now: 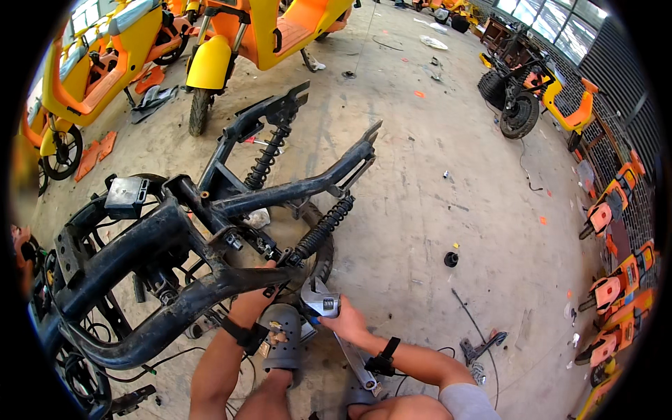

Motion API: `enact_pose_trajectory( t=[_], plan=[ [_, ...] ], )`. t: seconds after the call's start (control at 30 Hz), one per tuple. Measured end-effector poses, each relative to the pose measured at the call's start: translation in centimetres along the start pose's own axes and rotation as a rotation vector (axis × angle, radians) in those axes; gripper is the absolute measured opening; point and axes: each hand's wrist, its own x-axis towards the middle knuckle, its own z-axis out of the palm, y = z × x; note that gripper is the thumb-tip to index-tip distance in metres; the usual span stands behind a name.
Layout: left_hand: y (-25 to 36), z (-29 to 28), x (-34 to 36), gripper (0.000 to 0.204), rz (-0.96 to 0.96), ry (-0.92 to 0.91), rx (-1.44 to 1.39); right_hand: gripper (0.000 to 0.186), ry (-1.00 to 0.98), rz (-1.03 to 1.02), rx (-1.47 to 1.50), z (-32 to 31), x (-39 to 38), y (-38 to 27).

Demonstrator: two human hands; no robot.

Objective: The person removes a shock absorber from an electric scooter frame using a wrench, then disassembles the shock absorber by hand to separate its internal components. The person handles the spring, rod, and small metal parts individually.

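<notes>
Seen from above, a person's bare legs point(262, 397) come in at the lower edge, with a grey clog point(281, 350) carrying small charms between the forearms. The right hand point(344, 319), with a black wristband point(383, 360), has its grip wrapped round a silver adjustable wrench point(322, 301) close to its head; the wrench's long handle slants down toward the knees. Whether its head touches a bolt cannot be told. The left hand point(252, 304), with a black wristband point(242, 334), reaches up beneath a tube of a scuffed black scooter frame point(203, 294); its fingertips are partly hidden, so what its grip holds cannot be told.

The frame fills the left side, lying on the concrete floor point(406, 231). Beyond the hands are a dark wheel point(325, 260) and two coil-spring shock absorbers point(323, 229). To the right on the floor lie a black metal part point(483, 345) and, farther off, a small black cup-shaped piece point(451, 260).

Farther back, yellow-and-orange scooters point(210, 61) stand at upper left; others line the right wall. A stripped black scooter point(520, 115) stands near that wall, below tall windows point(553, 26).
</notes>
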Motion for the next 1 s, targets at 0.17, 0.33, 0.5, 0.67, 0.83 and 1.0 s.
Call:
enact_pose_trajectory(
  t=[0.17,0.33,0.5,0.67,0.83,1.0],
  plan=[
    [1.3,-0.7,0.3,0.035,0.071,0.071,0.004,0.060,0.476,-0.223,0.107,0.1,1.3,1.0],
    [1.0,-0.8,0.3,0.033,0.054,0.015,0.033,0.043,-0.129,-0.122,0.712,-2.3,5.3,-1.3],
    [1.8,-1.5,1.8,0.016,-0.173,-0.166,-0.101,0.043,-0.362,-0.024,0.700,-1.5,8.2,-5.1],
    [2.5,-1.9,2.2,0.014,-0.185,-0.156,-0.124,0.039,-0.317,-0.165,0.618,-0.1,9.9,-5.4],
    [3.0,-2.2,2.6,0.014,-0.184,-0.160,-0.220,0.031,0.130,-0.476,0.214,1.1,9.8,-5.0],
    [3.9,-2.6,3.0,0.008,-0.197,-0.153,-0.287,0.029,0.257,-0.476,0.108,0.7,8.3,-6.0]
  ],
)
